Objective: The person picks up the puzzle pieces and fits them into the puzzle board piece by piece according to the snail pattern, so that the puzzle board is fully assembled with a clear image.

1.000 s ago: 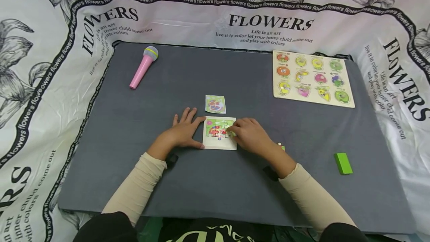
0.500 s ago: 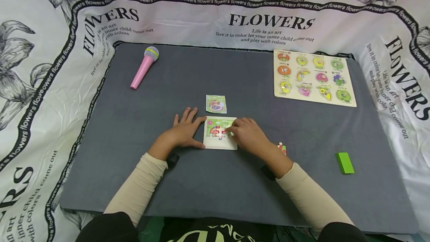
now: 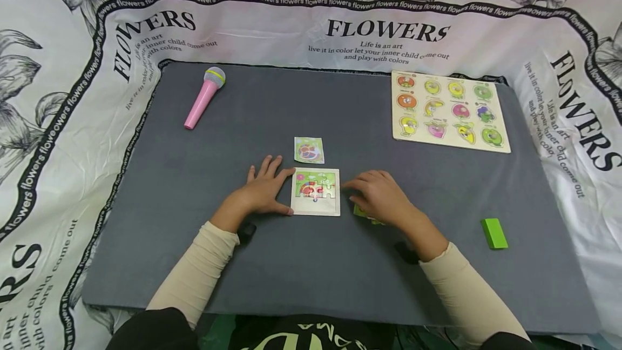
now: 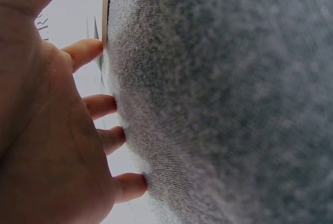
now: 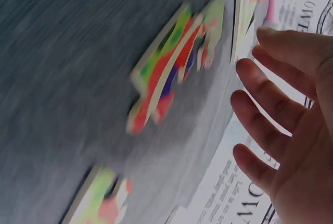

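Observation:
A small white puzzle tray point(image 3: 316, 208) lies in the middle of the grey table, its upper part filled with joined jigsaw pieces point(image 3: 315, 183). My left hand point(image 3: 259, 192) is spread beside it, with thumb and index finger touching its left edge. To the right of the tray hovers my right hand point(image 3: 381, 197), fingers relaxed and holding nothing. Partly hidden under that hand are loose jigsaw pieces point(image 5: 169, 65), green, red and blue, lying close together on the cloth. Another jigsaw piece point(image 5: 99, 200) lies nearer the camera in the right wrist view.
A small picture card point(image 3: 309, 150) lies just beyond the tray. At the back right is a fruit board point(image 3: 449, 134); a pink toy microphone point(image 3: 204, 99) lies at the back left. A green block point(image 3: 494, 233) sits on the right side.
My right hand has let go of a jigsaw piece at the tray's right side and moved right, over the loose pieces. My left hand has stayed at the tray's edge.

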A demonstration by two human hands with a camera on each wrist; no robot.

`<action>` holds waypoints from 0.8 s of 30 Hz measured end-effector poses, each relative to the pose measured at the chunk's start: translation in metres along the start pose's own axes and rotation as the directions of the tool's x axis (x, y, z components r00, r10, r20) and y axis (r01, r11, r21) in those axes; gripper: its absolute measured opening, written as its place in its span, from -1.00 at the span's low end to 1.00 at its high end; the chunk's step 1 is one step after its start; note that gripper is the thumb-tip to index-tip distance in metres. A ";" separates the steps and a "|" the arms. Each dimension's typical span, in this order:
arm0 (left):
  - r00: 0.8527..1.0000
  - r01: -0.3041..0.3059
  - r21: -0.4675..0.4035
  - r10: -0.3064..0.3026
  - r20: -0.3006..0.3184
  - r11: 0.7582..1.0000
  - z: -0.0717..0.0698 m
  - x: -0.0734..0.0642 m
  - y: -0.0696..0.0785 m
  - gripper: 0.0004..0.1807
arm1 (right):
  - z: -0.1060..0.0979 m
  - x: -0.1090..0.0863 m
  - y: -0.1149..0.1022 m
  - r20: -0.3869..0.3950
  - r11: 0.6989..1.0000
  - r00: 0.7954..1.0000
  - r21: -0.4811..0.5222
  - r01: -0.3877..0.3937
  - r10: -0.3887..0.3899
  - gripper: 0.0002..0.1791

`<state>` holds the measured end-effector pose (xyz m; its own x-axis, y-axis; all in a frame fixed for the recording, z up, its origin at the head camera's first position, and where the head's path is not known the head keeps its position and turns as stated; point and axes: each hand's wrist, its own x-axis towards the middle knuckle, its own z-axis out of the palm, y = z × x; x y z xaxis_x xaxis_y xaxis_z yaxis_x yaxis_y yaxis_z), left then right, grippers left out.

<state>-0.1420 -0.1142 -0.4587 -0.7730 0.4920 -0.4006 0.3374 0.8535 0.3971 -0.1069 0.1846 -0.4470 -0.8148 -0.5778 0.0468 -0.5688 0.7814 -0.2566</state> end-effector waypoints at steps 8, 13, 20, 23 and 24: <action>1.000 -0.003 -0.004 0.003 0.000 1.000 0.001 0.000 0.001 0.13 | -0.003 -0.021 0.013 0.064 1.000 0.998 -0.029 -0.011 0.013 -0.64; 1.000 -0.007 -0.004 0.007 -0.006 1.000 0.001 -0.001 0.000 0.13 | 0.000 -0.028 0.012 0.075 0.999 0.997 -0.036 0.012 -0.009 -0.61; 1.000 -0.006 -0.006 0.006 -0.011 1.000 0.000 -0.001 -0.001 0.13 | 0.002 -0.028 0.009 0.059 0.999 0.998 -0.027 0.022 -0.020 -0.65; 1.000 -0.009 -0.002 0.009 -0.004 1.000 0.001 0.000 -0.002 0.13 | 0.005 -0.029 0.008 0.052 0.999 0.998 -0.028 0.025 -0.023 -0.66; 1.000 -0.011 0.000 0.011 -0.002 1.000 0.001 0.001 -0.002 0.13 | 0.006 -0.030 0.008 0.049 0.999 0.998 -0.030 0.026 -0.024 -0.66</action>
<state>-0.1425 -0.1153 -0.4606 -0.7702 0.5010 -0.3947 0.3457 0.8480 0.4019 -0.0868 0.2070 -0.4559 -0.7944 -0.6074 0.0052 -0.5927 0.7731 -0.2259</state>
